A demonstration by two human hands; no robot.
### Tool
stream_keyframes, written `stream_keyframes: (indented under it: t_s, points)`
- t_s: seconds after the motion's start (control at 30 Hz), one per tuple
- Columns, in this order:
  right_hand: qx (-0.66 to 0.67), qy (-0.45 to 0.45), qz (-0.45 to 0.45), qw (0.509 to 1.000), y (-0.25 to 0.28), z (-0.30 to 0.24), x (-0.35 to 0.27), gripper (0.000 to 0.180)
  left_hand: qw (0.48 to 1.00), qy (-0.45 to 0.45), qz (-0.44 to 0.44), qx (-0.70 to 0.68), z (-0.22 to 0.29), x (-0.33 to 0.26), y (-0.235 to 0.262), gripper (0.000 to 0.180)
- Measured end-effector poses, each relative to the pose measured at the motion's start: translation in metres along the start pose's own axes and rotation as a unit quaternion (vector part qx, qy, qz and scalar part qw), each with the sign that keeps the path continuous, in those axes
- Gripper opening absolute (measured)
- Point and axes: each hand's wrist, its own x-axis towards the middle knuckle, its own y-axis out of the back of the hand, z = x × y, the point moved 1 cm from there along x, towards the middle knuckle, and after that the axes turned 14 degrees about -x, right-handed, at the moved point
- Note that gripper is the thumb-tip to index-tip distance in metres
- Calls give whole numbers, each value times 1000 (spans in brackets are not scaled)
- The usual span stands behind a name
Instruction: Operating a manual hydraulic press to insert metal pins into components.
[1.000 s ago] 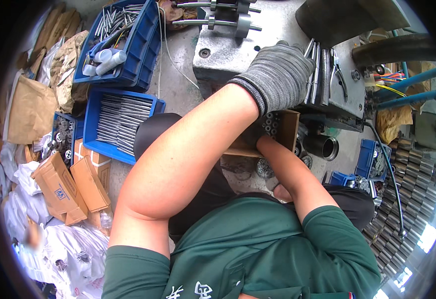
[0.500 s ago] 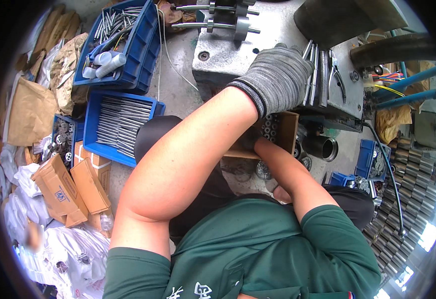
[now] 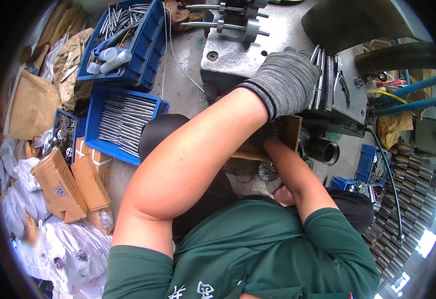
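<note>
My left hand [image 3: 290,79], in a grey knit glove, rests on the metal block [image 3: 230,59] with its fingers curled down; whatever they hold is hidden. Right beside it several thin steel rods [image 3: 319,74] lie side by side, next to a thicker dark bar [image 3: 329,82] and a pair of pliers [image 3: 342,82]. My right forearm [image 3: 295,169] reaches into an open cardboard box [image 3: 291,130] below the block's front edge. Of my right hand [image 3: 265,133] only a dark part shows under my left wrist, and its fingers are hidden.
Left of me, a blue bin [image 3: 93,133] holds rows of steel shafts, with a fuller blue crate [image 3: 150,60] beyond it. Shafts with round collars [image 3: 251,31] lie atop the block. To the right are a metal cylinder [image 3: 331,152], blue pipes [image 3: 422,103] and stacked metal tubes [image 3: 402,199].
The view has shifted slightly, so the scene sits a little more to the right. My right hand now covers the small round parts that showed in the box. My left hand stays by the rods.
</note>
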Motion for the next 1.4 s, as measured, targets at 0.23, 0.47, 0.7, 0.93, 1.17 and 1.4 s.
stream_keyframes:
  t_s: [0.23,0.47,0.7,0.93,1.17,1.4]
  points:
    - [158,-7,66,985,-59,4,48,52,1000,-2,12,4,5,7,-1,25]
    - [310,-14,162,937,-122,-6,71,50,999,-12,42,-7,3,-4,1,25]
    - [229,-6,288,930,-110,22,31,48,996,39,15,-75,17,3,4,34]
    - [24,106,172,979,45,49,-177,47,878,200,83,-426,-7,17,-1,46]
    - [64,33,287,955,109,137,-306,31,686,136,141,-701,33,1,7,65]
    - [91,-116,394,907,159,202,-318,29,624,63,51,-777,92,-28,-3,82]
